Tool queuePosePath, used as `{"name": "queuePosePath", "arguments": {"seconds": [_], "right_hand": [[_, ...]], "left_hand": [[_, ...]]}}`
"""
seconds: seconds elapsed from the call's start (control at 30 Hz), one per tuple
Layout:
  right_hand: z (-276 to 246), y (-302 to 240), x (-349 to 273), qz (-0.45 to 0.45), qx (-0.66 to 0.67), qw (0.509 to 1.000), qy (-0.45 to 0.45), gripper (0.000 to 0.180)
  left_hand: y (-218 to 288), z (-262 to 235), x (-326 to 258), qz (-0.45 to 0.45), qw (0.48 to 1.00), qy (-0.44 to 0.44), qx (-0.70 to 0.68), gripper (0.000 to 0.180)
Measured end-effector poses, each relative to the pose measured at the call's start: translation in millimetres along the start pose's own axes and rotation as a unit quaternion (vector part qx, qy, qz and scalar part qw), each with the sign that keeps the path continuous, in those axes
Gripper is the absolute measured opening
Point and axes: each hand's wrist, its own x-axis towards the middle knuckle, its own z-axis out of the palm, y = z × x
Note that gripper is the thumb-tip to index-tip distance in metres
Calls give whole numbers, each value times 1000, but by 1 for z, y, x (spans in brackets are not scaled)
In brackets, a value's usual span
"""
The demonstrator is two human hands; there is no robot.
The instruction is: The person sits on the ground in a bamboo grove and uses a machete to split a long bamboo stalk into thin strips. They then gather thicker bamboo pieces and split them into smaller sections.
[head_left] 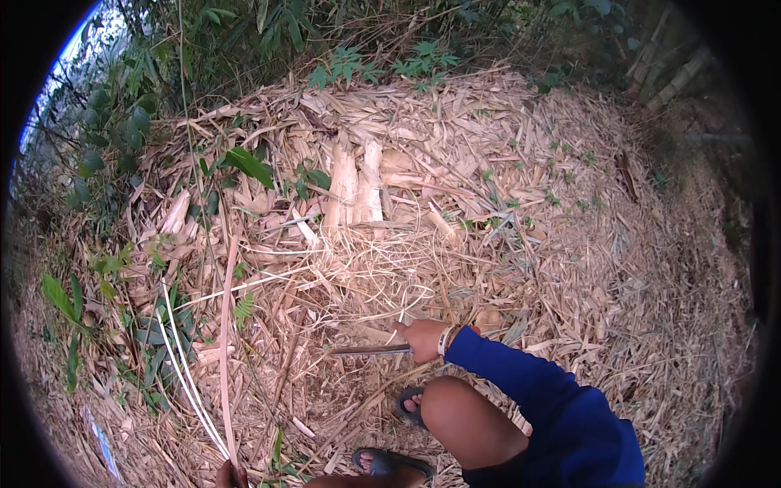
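My right hand (423,339), in a blue sleeve and with a band at the wrist, is closed around a knife (370,350). Its dark blade points left, just above the littered ground. Beyond that hand lies a tangle of thin pale shavings (382,259). At the lower edge, my left hand (232,474) shows only in part. Its fingers are closed on the near ends of long, thin pale strips (189,382) and a wider pinkish-brown strip (226,342), which fan out upward and away from it.
Two pale split wood pieces (355,185) lie past the shavings. Dry leaves and chips (569,268) cover the sloping ground. Leafy plants (69,301) grow at the left and far side. My bent knee (468,415) and sandalled feet (394,464) are close below the knife.
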Motion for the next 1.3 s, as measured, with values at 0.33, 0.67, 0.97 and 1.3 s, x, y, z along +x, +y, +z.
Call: {"name": "queuePosePath", "arguments": {"seconds": [0.33,0.67,0.97,1.3], "right_hand": [[-61,-55,-231,-59,445,883,-137,27],[-147,-208,-466,-133,266,918,262,65],[-181,-265,-559,-60,200,901,380,64],[-165,-327,-560,28,179,862,474,66]], "left_hand": [[179,-123,-52,-243,926,-194,-213,37],[410,-197,-31,-368,784,-286,-409,49],[458,-253,18,-143,760,-373,-513,26],[445,-298,31,-71,717,-483,-498,8]]}}
